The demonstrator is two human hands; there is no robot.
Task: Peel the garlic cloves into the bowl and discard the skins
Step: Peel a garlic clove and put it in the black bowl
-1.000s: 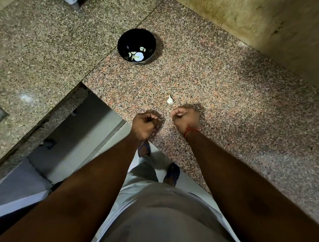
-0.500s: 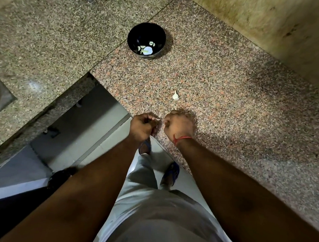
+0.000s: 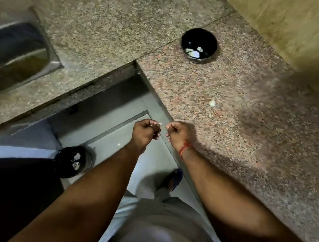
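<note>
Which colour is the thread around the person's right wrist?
The thread on the right wrist is red-orange; the head view shows it clearly.

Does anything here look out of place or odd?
Only one thing: a single unpeeled white garlic clove lies alone on the speckled granite counter, apart from the round black bowl of peeled cloves. Nothing looks spilled or damaged.

A speckled granite countertop [image 3: 251, 112] wraps around an inner corner, greyer on the left, pinker on the right. On the pink part a black bowl [image 3: 199, 44] holding pale pieces stands near the back wall, and a single garlic clove [image 3: 212, 102] lies well apart from it, nearer the front edge. A steel sink [image 3: 15, 56] is set into the grey part at far left
</note>
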